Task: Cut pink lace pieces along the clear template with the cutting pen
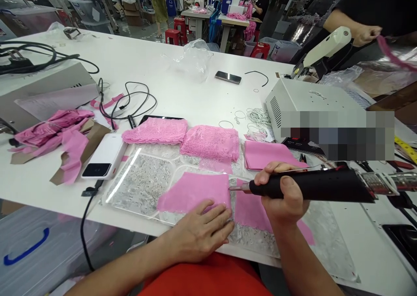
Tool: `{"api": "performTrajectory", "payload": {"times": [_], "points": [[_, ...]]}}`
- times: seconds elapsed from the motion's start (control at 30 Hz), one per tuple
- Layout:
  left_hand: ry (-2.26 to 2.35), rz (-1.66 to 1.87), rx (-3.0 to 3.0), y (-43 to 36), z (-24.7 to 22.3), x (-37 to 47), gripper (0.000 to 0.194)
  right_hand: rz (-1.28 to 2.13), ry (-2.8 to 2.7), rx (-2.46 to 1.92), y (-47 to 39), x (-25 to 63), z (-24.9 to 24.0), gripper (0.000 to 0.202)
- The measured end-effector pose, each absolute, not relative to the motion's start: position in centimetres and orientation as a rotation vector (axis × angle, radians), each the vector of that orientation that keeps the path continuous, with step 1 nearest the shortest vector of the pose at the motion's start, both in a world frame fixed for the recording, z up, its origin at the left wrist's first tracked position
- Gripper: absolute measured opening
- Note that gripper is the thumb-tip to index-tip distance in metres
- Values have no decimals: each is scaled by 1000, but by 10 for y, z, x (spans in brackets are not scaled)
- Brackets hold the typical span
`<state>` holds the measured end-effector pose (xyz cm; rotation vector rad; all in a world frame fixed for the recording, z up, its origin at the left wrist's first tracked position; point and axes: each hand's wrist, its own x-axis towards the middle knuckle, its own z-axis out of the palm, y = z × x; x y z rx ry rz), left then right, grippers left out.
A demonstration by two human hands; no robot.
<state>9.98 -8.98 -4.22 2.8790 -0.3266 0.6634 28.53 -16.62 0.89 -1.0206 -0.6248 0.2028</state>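
Observation:
My left hand [203,233] lies flat with fingers spread over the lower right part of a pink fabric piece [198,189] on a clear patterned mat [140,185]. My right hand [283,194] grips a black handheld tool [329,185] with a metal tip pointing left. The tip is at the right edge of that fabric piece. Right of it, partly under my right hand and the tool, lies a second pink piece [249,209]. Behind these are two folded pink lace stacks [210,142] and a stack of plain pink pieces [267,155].
A white power bank [106,157] with a cable and crumpled pink fabric [54,126] are at the left. Grey boxes stand on both sides. A phone [228,77] and plastic bag [197,59] lie farther back. Another person's hand [366,34] holds a pink strip at the right.

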Motion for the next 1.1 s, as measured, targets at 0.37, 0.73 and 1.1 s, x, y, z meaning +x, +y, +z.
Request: {"api": "performTrajectory", "payload": {"times": [0.37, 0.73, 1.1], "points": [[-167, 933, 2820, -85, -39, 89, 26, 146, -565, -1087, -162, 282, 15, 12], [317, 944, 2831, -44, -40, 32, 26, 123, -593, -1096, -127, 266, 16, 8], [335, 938, 2784, -44, -46, 22, 25, 126, -610, -1112, -125, 264, 11, 10]]}}
